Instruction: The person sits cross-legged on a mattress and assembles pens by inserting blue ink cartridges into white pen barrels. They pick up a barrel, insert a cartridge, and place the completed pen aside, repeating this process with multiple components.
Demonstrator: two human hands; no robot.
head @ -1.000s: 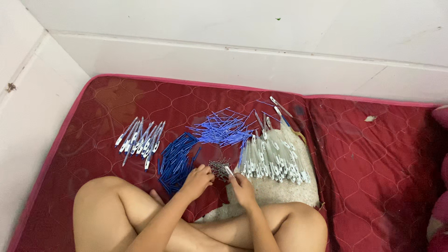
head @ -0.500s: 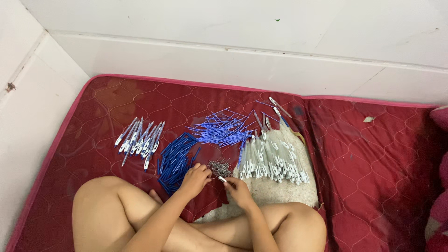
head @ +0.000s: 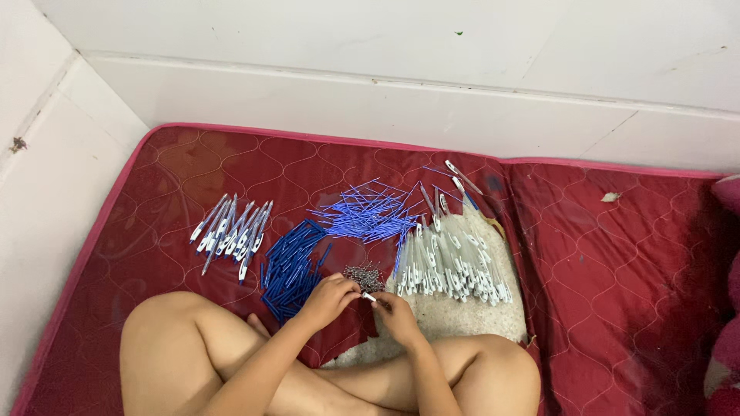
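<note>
Only one view here, the head cam looking down. Person sits cross-legged on a red quilted mattress (head: 617, 262) that fills most of the frame, white wall across the top.

Both hands meet at lower centre. The left hand (head: 330, 299) is curled shut, fingertips pinched together, and the right hand (head: 395, 312) is curled the same way; between them they grip a small white pen piece (head: 369, 296). That little piece sits right between the two hands, just below the small pile of metal springs (head: 363, 275).

Around them: a heap of dark blue pen parts (head: 291, 266) just left of the hands, a loose scatter of thin blue refills (head: 368, 216) above centre, a row of white pen barrels (head: 451, 266) right of centre lying on a pale speckled cloth (head: 455, 320), and a smaller bunch of assembled pens (head: 231, 231) off to the left, well apart from the hands.

Compared with a second ago: back then the left hand was up on the spring pile; now it's pulled down off it and closed in on the right hand. The piles themselves haven't moved.
</note>
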